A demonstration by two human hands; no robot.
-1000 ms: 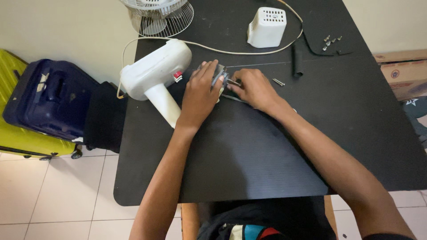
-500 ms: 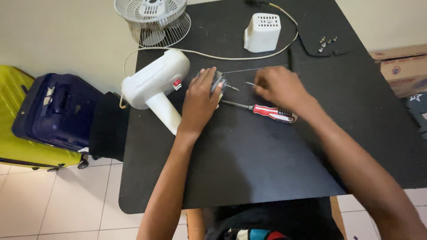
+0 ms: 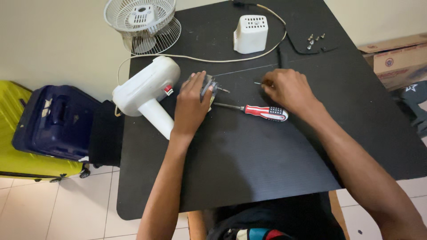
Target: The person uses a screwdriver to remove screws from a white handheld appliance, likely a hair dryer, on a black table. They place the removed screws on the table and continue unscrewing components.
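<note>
Presently the left hand rests over the small grey motor on the black worktop, fingers curled around it, just beside the white fan housing. Right hand lies apart, fingers pressed together, pinching a thin metal screw. A red-handled screwdriver lies between the hands, untouched. Loose screws sit near the far edge.

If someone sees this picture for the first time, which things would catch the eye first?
Likely the white plastic fan body lying on the black table, with the left hand on the small grey motor beside it. The red-handled screwdriver lies mid-table, near the right hand.
</note>
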